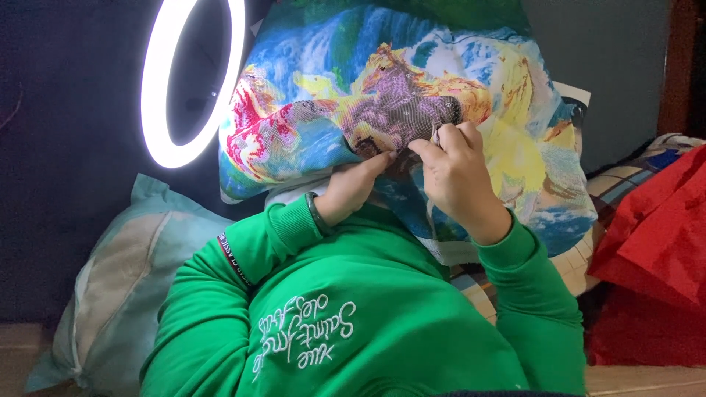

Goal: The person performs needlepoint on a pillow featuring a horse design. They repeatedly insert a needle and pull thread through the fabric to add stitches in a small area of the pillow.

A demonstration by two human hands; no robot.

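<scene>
A large embroidery cloth (331, 81) printed with horses in bright blue, yellow, pink and purple is held up in front of me. My left hand (351, 190) grips the cloth's lower fold from beneath, thumb on the fabric. My right hand (456, 173) rests on the cloth at the dark purple horse, fingertips pinched together on what looks like a thin needle (436, 136); the needle is barely visible. Both arms wear green sleeves (243, 257), and a dark band sits on my left wrist.
A lit ring light (158, 110) glows at the upper left against a dark wall. A pale teal pillow (125, 279) lies at the lower left. Red fabric (654, 250) is bunched at the right, over a checked cover (625, 180).
</scene>
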